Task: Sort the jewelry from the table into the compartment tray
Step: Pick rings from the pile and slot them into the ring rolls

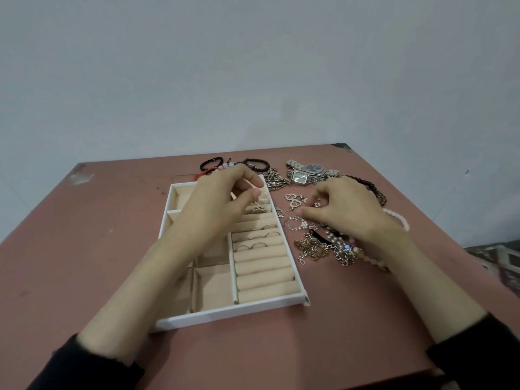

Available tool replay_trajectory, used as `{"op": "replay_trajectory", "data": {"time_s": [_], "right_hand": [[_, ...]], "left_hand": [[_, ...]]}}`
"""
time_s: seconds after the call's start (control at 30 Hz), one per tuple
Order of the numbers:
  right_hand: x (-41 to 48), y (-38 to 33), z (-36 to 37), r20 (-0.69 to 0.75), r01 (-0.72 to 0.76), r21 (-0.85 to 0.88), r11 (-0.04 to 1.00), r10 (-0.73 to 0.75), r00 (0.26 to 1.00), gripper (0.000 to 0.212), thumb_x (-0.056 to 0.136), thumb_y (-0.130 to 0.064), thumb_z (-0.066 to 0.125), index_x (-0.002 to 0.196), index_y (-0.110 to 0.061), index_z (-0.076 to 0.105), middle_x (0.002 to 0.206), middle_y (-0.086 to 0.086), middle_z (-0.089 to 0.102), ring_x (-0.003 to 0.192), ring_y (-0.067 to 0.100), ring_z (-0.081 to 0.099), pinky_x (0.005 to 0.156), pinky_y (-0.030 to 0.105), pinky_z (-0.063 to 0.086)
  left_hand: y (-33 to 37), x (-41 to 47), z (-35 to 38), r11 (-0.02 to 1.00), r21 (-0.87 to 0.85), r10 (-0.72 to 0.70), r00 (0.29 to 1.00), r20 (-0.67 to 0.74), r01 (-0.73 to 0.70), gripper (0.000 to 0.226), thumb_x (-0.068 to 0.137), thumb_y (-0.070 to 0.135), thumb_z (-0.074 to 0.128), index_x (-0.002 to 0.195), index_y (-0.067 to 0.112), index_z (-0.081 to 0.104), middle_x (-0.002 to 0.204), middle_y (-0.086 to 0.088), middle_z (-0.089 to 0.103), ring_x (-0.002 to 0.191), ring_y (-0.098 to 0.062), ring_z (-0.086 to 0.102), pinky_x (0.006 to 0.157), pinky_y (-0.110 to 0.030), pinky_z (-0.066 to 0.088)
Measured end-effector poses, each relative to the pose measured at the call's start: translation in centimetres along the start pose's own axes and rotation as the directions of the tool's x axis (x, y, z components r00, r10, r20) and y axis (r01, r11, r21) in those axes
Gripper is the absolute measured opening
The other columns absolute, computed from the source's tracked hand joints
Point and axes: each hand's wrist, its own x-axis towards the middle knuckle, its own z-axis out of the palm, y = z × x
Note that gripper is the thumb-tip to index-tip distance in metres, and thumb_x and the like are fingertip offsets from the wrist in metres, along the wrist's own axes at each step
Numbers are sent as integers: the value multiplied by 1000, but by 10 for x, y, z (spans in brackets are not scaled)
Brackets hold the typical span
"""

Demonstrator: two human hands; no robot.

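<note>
Your left hand (222,198) hovers over the far end of the compartment tray (230,313). Its thumb and forefinger are closed in a pinch on what looks like a thin ring (264,194), held right above the padded ring rolls (264,266). That fits: the rolls just below your fingertips already carry several rings (259,244) pushed into their slots. This piece likely belongs there too, and a fine pinch lets you steer it edge-first into a gap. The plain compartments (213,285) lie beside your left forearm and are, I judge, meant for bulkier pieces.

Your right hand (346,209) is well apart from the left, lowered toward the table (84,249) beside the tray, with its fingers curled down over the loose jewelry (295,223). Its fingertips come together near a small charm (317,204), just beside the heart-shaped pieces (294,199). I cannot tell whether it actually grips anything. It seems to be lining up the next item while the left hand places its ring.

Beside your right wrist lies the tangled pile of chains (323,246). Beyond your right knuckles sit two watches (312,171), and beyond the left hand lie dark bracelets (233,164). Most of the sorting remains, and the tangle will need patient teasing apart.
</note>
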Motion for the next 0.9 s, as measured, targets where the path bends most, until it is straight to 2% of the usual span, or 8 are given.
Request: {"op": "replay_trajectory", "data": {"time_s": [0.2,0.3,0.47,0.57,0.63,0.7,0.8,0.9], "right_hand": [[2,-1,-1,79,-31,107,994,23,997,22,71,-46,75,61,-30,63,54,-10,52,49,1,43,48,25,32],[4,-1,-2,117,-30,126,992,16,993,22,73,-41,75,57,-32,62,51,-10,54,49,1,45,53,26,32],[3,-1,-1,120,-39,159,986,20,993,22,73,-38,76,61,-31,60,58,-11,56,55,0,48,67,29,37],[2,-1,0,89,-41,229,973,21,996,19,72,-31,78,64,-26,62,56,-12,59,53,-1,52,62,22,39],[0,-3,-2,63,-40,335,941,20,998,16,73,-20,78,64,-22,65,52,-12,61,48,-4,52,53,12,41],[-2,-6,-7,30,-24,443,896,12,999,11,74,-16,77,68,-18,68,57,-8,63,50,-1,52,51,9,41],[-8,-11,-14,51,-5,604,797,-32,998,9,74,-20,77,75,-15,69,62,-5,63,56,2,53,56,11,41],[-15,-21,-18,143,-6,690,724,-128,981,8,73,-20,76,73,-19,69,62,-5,64,61,6,56,63,19,44]], "left_hand": [[-2,-3,0,999,-33,-8,1000,-30,7,7,87,17,61,89,23,63,73,14,63,75,1,55,60,0,36],[0,-4,0,999,-54,-5,1000,-28,3,7,87,16,61,89,22,64,72,12,63,75,-2,56,59,-1,36],[-1,-3,1,999,-55,-4,1000,-27,2,6,87,17,62,88,23,64,70,13,62,65,8,53,58,-2,36],[-2,-4,0,999,-49,-9,999,-33,7,7,87,18,61,89,24,64,71,14,62,66,7,54,59,-1,36],[-3,-4,0,999,-50,-17,999,-36,15,7,87,18,61,90,24,65,73,13,63,71,4,55,61,-1,36],[-5,-4,-2,998,-64,-29,999,-32,27,10,87,18,61,93,23,67,75,12,65,73,0,57,63,-1,37],[-6,-6,-5,996,-80,-40,999,-14,39,15,85,17,65,98,22,71,77,12,66,72,2,58,66,-1,39],[-7,-8,-8,997,-66,-49,999,5,50,18,83,17,67,100,20,72,86,5,71,80,-5,64,73,-6,42]]}}
